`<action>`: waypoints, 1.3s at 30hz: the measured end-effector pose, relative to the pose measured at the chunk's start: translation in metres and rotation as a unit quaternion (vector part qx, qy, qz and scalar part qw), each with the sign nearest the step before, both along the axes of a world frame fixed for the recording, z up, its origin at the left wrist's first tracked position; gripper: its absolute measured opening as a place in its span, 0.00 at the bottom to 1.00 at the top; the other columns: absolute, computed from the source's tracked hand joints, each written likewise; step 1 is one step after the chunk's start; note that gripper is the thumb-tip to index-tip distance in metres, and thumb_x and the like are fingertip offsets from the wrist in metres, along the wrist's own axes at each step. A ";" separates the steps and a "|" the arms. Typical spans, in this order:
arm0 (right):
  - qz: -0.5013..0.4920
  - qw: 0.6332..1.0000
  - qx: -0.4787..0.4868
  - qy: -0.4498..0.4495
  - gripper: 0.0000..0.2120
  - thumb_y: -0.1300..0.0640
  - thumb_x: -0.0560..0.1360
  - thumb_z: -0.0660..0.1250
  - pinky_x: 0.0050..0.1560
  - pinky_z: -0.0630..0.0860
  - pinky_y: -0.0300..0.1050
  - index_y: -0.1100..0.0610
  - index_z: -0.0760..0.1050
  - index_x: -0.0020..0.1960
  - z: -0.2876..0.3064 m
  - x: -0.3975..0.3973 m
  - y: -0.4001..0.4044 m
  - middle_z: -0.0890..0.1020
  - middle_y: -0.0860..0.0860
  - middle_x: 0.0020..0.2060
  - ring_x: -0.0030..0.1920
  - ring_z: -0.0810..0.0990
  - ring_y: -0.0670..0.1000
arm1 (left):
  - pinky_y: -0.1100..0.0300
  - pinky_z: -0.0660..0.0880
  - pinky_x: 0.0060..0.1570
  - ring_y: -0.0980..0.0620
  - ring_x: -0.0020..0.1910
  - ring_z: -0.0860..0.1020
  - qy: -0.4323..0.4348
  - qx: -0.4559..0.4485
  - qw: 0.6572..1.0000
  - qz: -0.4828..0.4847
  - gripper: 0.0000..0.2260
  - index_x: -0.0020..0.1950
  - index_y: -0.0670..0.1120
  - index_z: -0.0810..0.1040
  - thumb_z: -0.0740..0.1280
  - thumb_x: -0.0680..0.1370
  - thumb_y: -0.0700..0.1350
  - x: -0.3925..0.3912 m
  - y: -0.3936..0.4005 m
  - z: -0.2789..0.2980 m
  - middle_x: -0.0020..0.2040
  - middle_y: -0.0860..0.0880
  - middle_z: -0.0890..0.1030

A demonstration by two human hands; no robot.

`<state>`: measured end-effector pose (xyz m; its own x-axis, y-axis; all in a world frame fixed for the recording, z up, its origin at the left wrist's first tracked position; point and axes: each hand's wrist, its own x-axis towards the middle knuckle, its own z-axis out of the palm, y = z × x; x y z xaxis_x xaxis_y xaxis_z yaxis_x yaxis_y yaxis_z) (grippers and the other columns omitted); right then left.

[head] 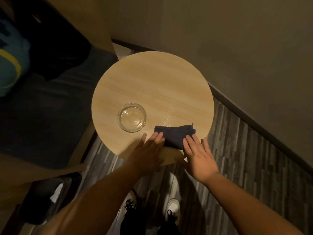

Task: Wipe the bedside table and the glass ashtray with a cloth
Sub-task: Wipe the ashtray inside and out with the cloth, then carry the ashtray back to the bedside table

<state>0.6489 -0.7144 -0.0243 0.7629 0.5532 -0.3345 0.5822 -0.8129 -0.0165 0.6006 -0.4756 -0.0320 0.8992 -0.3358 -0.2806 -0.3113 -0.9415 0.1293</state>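
Both hands flat, fingers straight: left hand (149, 150), right hand (199, 153); forearms extended forward.

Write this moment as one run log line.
left hand: flat on cloth | right hand: flat on cloth | ashtray: untouched | table: round

Dim bedroom or hotel room: round wooden bedside table (152, 85) beside dark bedding (42, 106), glass ashtray (132, 119).

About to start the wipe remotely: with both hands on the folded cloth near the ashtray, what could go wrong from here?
1. The glass ashtray sits close to the left hand; a leftward sweep of the dark cloth might knock it toward the table rim.
2. The cloth lies near the table's front edge, so it could slide off under the right hand.
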 end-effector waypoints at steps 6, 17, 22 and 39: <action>0.004 0.999 0.007 -0.048 0.33 0.41 0.75 0.61 0.73 0.47 0.61 0.61 0.65 0.72 0.008 -0.001 0.007 0.71 0.59 0.69 0.73 0.63 0.61 | 0.40 0.70 0.65 0.42 0.69 0.73 -0.045 -0.011 0.999 0.006 0.25 0.68 0.41 0.74 0.61 0.77 0.56 0.004 -0.001 0.008 0.70 0.39 0.73; 0.038 0.985 0.165 -0.029 0.17 0.45 0.79 0.58 0.36 0.67 0.47 0.55 0.75 0.41 0.070 0.072 0.075 0.77 0.53 0.38 0.39 0.76 0.57 | 0.53 0.70 0.57 0.50 0.55 0.74 -0.120 -0.162 0.927 0.318 0.15 0.63 0.47 0.73 0.64 0.79 0.53 0.019 0.061 0.073 0.56 0.49 0.77; -0.001 0.978 0.200 0.063 0.33 0.38 0.71 0.68 0.60 0.69 0.51 0.56 0.67 0.68 0.057 0.080 0.128 0.74 0.55 0.63 0.62 0.72 0.56 | 0.49 0.54 0.74 0.50 0.78 0.54 -0.003 -0.172 0.915 0.365 0.49 0.79 0.50 0.47 0.73 0.68 0.63 0.028 0.107 0.061 0.80 0.50 0.53; 0.021 0.970 0.231 0.074 0.54 0.34 0.62 0.74 0.71 0.59 0.58 0.57 0.54 0.76 -0.006 0.089 0.173 0.66 0.54 0.72 0.72 0.63 0.56 | 0.53 0.42 0.76 0.51 0.79 0.50 0.039 -0.201 0.935 0.291 0.48 0.80 0.47 0.48 0.73 0.70 0.62 0.046 0.132 0.023 0.80 0.48 0.53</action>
